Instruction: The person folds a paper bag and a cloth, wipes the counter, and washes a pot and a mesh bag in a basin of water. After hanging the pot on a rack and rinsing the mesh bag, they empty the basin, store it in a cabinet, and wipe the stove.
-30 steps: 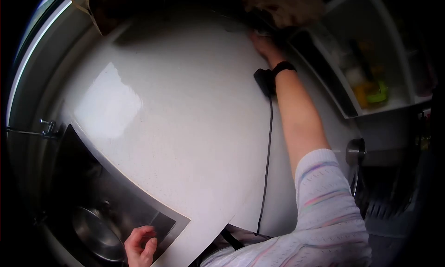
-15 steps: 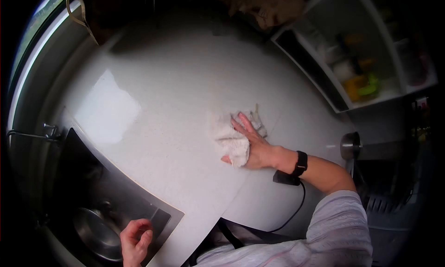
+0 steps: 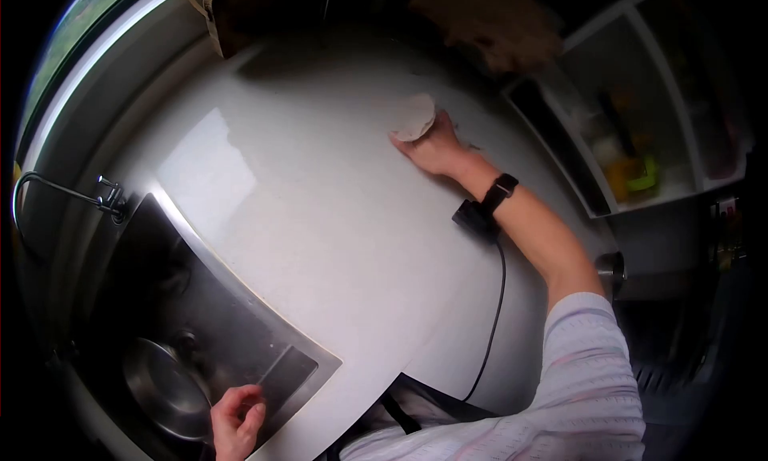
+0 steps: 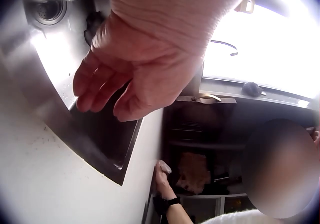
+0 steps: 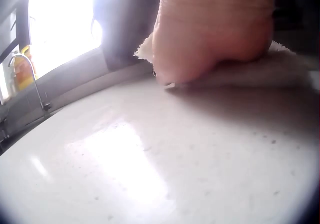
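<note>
My right hand [image 3: 436,147] is far out over the white countertop [image 3: 320,245], holding a pale cloth [image 3: 416,117] down on it. The thumb lies at one edge of the cloth and the fingers at the other. From the right wrist, the heel of the hand [image 5: 210,43] bears on the cloth [image 5: 250,73], whose frayed edge sticks out; the fingertips are hidden. My left hand [image 3: 237,423] hangs over the near corner of the sink [image 3: 240,317], fingers loosely curled around nothing. The left wrist view shows that hand [image 4: 145,68] above the sink edge.
A round metal pan [image 3: 164,389] lies in the sink, and a tap [image 3: 104,197] stands at its far end. White shelves [image 3: 656,101] with bottles border the right. A black box on the right wrist trails a cable [image 3: 498,301] across the counter. A brown bag stands at the back.
The right hand came from the far back right towards the middle with the cloth, then moved away again across the counter. The left hand stays over the sink corner.
</note>
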Motion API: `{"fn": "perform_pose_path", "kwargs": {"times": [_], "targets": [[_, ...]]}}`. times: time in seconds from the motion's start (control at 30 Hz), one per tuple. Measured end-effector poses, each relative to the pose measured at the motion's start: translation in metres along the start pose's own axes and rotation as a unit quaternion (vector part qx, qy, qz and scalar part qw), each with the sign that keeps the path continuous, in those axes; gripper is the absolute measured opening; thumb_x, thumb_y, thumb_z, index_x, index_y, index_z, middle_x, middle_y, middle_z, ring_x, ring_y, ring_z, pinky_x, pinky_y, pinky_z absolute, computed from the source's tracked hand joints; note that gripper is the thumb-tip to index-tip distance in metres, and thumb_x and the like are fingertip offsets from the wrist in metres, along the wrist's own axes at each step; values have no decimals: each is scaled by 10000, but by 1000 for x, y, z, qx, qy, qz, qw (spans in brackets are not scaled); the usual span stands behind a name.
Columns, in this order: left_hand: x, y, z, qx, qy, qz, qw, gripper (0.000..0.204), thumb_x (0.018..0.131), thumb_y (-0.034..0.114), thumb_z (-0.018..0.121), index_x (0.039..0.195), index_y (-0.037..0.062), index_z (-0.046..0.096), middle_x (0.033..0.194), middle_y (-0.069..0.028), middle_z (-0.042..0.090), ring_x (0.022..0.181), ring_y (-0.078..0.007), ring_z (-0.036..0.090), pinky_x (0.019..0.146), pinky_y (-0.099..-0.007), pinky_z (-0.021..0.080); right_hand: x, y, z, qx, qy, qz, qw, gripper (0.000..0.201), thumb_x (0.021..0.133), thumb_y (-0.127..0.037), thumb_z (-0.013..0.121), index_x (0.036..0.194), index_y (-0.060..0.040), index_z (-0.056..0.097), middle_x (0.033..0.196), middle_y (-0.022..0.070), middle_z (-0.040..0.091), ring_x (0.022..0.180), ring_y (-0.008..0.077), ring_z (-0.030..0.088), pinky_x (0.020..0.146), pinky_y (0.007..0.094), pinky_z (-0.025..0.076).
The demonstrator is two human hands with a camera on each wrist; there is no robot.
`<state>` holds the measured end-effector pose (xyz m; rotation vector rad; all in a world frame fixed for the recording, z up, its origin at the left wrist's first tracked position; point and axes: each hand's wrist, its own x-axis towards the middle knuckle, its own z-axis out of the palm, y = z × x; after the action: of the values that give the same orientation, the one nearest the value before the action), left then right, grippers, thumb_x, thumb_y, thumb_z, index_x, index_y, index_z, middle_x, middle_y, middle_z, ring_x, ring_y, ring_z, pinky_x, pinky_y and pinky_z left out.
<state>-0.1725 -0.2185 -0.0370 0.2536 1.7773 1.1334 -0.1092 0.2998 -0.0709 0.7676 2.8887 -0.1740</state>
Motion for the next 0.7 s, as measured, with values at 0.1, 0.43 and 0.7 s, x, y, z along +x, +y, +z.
{"fn": "perform_pose_path", "kwargs": {"times": [0.1,0.43,0.7], "targets": [[1,-6,-2,-4,10,7,1000,245,850,46,596,1093,14,574,852,23,573,760,-51,512,680,-168,413,23,-19,4,1,3,-44,999,556,900,-442,366,1332,-92,337,1362,142,346,1264,326,260,1043,492,159],[7,-4,0,-13,13,-9,1000,246,849,62,603,1090,15,578,860,12,590,772,-55,526,696,-175,423,133,-6,-10,40,20,110,993,480,872,-435,422,1177,-94,564,1267,134,499,1170,325,458,989,394,345],[6,-9,-2,-12,40,-38,998,220,849,70,604,1061,13,586,874,-1,597,786,-69,535,710,-188,431,171,-31,-17,52,121,50,990,597,861,-501,444,1324,-126,416,1375,147,382,1276,304,342,1038,409,283]]}}
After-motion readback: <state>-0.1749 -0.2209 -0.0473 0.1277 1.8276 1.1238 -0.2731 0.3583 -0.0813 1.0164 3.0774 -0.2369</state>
